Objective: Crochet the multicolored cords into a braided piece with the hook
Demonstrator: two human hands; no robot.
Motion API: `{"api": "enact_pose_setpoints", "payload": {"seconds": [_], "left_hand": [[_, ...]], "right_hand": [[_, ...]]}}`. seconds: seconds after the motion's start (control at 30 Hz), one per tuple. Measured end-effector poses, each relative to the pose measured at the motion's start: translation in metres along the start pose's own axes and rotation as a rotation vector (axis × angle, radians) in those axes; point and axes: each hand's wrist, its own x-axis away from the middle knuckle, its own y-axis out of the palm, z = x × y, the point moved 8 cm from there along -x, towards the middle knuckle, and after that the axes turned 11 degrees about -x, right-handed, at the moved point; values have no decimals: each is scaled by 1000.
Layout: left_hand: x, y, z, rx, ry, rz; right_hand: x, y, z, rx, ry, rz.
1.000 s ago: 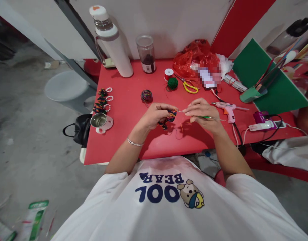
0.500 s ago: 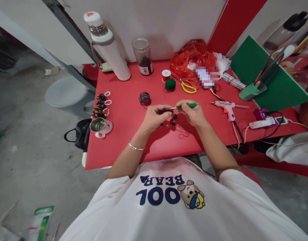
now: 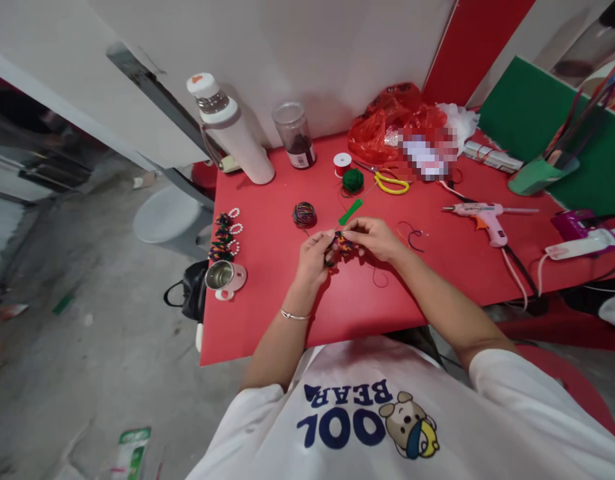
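Between my fingers is a small multicoloured crocheted piece [image 3: 343, 245], dark with orange and purple yarn. My left hand [image 3: 315, 255] pinches its left side, and my right hand [image 3: 370, 238] grips its upper right edge. Just beyond my hands, the green-handled crochet hook [image 3: 350, 212] lies on the red table. A ball of multicoloured yarn [image 3: 304, 215] rests to the upper left of my hands. Behind the hook sit a green yarn ball [image 3: 353, 180] and a red spool [image 3: 342, 165] with a white top. A thin loop of yarn trails on the table below my right hand.
Yellow-handled scissors [image 3: 391, 183] lie near a red plastic bag [image 3: 387, 123]. A pink glue gun [image 3: 487, 217] with its cable is on the right. Beaded crocheted pieces [image 3: 225, 237] and a metal cup [image 3: 226, 279] line the left edge. A thermos [image 3: 240, 133] and jar [image 3: 294, 137] stand behind.
My right hand has let go of the crochet hook, which now lies on the table. Both hands now hold the crocheted piece. The view has shifted, so the table appears lower.
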Motion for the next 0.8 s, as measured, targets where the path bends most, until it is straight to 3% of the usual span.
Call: {"api": "enact_pose_setpoints", "payload": {"seconds": [0.2,0.8], "left_hand": [[3,9,-6,174,-7,-57],[3,14,-9,244,-12,-93]], "right_hand": [[0,-4,16,-180,83,-21],[7,2,19,-214,129,-55]]}}
